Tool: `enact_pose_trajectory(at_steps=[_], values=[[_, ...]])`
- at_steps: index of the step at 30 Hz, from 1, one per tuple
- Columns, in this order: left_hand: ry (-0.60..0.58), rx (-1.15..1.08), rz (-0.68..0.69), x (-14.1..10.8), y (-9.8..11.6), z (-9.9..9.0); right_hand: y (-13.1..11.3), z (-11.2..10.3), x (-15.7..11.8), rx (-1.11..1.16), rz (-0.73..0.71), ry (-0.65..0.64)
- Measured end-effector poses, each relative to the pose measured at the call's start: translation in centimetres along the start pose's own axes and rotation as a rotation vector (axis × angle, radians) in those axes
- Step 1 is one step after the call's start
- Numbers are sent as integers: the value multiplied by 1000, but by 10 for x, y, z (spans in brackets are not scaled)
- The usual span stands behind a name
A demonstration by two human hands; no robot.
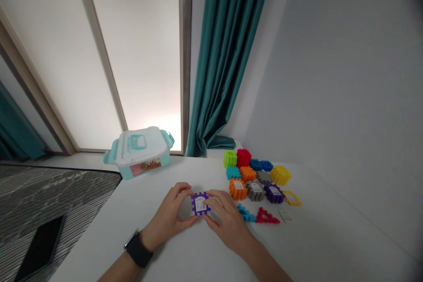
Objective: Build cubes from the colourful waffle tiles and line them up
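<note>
A purple square piece (pixel 200 204) with notched edges and a white window-shaped insert is held between both hands above the white table. My left hand (pixel 170 213) pinches its left side with thumb and fingers; a dark watch is on that wrist. My right hand (pixel 228 220) grips the right side, one fingertip resting on the white insert. To the right sit stacks of notched pieces: orange (pixel 238 189), grey (pixel 255 190) and purple (pixel 274 194) ones with white inserts in front, and green (pixel 230 158), red (pixel 243 157) and yellow (pixel 280 175) ones behind.
A lidded turquoise and white box (pixel 143 152) stands at the table's back left. Blue pieces (pixel 246 214), a red triangle (pixel 267 216), a yellow frame (pixel 292 198) and a loose white insert (pixel 286 216) lie by my right hand. A dark flat device (pixel 41 246) is at the lower left, off the table.
</note>
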State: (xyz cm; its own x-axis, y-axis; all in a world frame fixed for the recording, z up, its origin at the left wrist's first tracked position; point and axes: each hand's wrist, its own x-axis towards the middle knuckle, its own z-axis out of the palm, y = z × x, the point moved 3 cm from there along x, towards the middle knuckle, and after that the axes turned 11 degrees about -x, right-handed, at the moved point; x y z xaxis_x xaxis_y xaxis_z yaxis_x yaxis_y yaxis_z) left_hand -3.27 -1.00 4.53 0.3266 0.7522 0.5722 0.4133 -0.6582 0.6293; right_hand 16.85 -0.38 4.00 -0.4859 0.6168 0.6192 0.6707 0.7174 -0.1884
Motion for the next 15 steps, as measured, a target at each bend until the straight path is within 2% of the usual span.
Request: enact_pose_trajectory(at_steps=[15], values=[[30,-34,9,0,6,4,-9,-8,1,-135,-4,77]])
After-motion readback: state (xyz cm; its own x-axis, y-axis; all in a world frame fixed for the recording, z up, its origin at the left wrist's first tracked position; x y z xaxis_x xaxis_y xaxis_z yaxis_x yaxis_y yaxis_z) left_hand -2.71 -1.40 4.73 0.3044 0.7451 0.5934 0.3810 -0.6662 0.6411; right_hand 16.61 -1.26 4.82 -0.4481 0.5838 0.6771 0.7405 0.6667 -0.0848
